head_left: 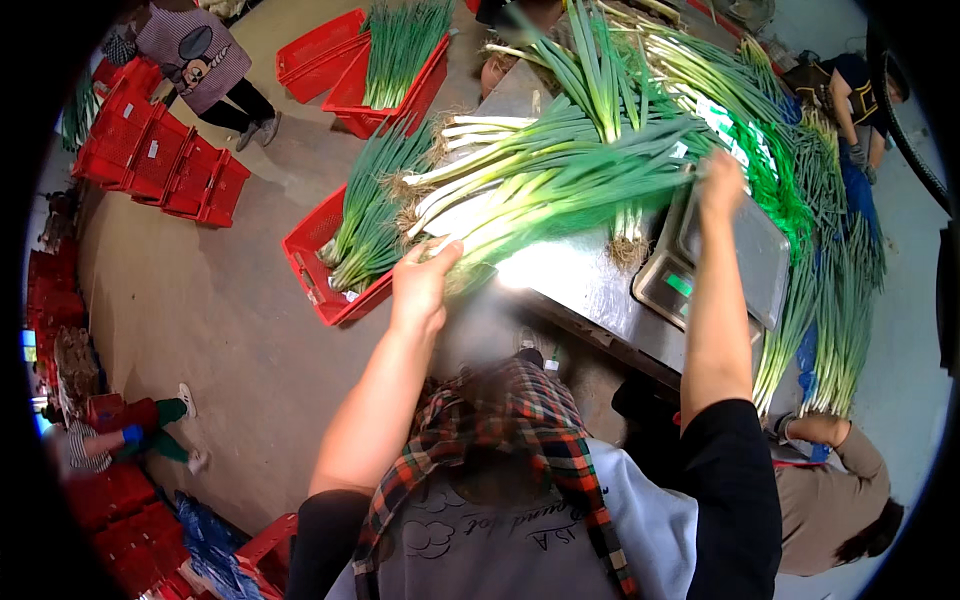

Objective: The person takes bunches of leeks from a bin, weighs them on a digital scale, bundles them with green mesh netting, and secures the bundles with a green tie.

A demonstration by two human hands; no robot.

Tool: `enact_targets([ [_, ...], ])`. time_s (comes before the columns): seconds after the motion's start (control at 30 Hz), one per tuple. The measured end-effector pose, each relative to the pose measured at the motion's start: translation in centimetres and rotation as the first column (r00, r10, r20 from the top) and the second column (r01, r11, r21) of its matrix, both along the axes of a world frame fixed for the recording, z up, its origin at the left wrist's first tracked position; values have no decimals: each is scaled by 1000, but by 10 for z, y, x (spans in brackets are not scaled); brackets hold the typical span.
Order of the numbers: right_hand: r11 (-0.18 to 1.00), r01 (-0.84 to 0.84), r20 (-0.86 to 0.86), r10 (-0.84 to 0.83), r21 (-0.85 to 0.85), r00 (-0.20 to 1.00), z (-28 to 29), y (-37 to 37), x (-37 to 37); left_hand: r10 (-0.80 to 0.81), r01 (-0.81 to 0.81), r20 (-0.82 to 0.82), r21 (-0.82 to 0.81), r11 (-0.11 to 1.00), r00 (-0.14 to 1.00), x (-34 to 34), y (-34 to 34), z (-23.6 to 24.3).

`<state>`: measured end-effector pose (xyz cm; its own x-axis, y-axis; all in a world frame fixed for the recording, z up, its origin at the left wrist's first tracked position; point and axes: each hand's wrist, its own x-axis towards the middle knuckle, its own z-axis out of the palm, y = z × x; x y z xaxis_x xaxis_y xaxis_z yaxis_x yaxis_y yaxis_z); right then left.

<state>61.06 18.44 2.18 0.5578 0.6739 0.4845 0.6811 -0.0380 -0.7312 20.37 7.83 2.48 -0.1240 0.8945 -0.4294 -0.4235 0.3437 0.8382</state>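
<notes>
Left grip (420, 285): mine, closed around the white stems of 1 leek bundle (540, 195) near the roots.
Right grip (722, 185): mine, motion-blurred at the bundle's green leaf end; I cannot tell whether it is clenched.
Bundle position: spanning between my 2 hands, across the metal worktop (565, 275).
Scale (765, 265): on the worktop, partly hidden by my right forearm.
Green netting (790, 195): heaped beyond the scale.
Red crate (304, 270): on the floor at left, holding loose leeks (375, 195).

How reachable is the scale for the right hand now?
Probably yes: the right hand appears near the far side of the scale, nothing obvious blocking it; blur leaves any hold on the green onions unclear.
</notes>
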Motion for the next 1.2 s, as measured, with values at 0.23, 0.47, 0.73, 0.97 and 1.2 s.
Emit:
enact_targets([
  [0.23, 768, -597, -956, 69, 234, -286, -2, -163, -232, -24, 29, 64, -67, 997, 998, 26, -12, 29],
  [0.47, 611, -122, -530, 550, 782, -645, -18, -68, -211, -4, 10, -118, 51, 999, 993, -48, -83, 62],
  [0.73, 216, -215, -304, 627, 953, -718, 124, -20, -260, 207, -215, 62, 153, 965, 976, -176, -210, 6],
  [0.97, -168, -732, -537, 575, 660, -617, 223, -100, -464, 251, -62, -704, 283, 957, 664, -190, -215, 8],
  [1.2, -354, -890, -475, 754, 288, -453, 155, -165, -577, 659, -142, -722, 644, 752, 212, -232, -126, 73],
])
